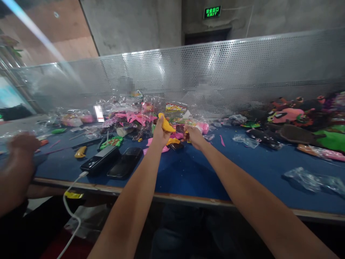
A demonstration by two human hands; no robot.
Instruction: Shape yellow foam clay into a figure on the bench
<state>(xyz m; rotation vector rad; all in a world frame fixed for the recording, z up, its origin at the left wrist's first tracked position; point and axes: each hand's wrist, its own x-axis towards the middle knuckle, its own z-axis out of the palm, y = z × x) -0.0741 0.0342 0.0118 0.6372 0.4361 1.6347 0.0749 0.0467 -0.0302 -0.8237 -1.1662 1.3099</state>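
Observation:
My left hand [160, 136] is closed on a bright yellow, curved piece [167, 124] that looks like soft plastic, raised above the table. To its right, my right hand [195, 136] has its fingers curled together in a pinch. A bit of yellow shows at those fingertips, too small to name. Below and between the hands lie pink pieces [164, 148], another yellow piece [172, 141] and a small dark item [177, 146]. Behind them is a pile of clear plastic bags and pink pieces [137, 118].
On the blue table [185, 176], a black phone [125, 162] and a power bank [100, 160] with a white cable [70, 212] lie left. Dark, pink and green soft toys [291, 120] heap up right, near a crumpled clear bag [304, 178]. Another person's hand [21, 151] is far left.

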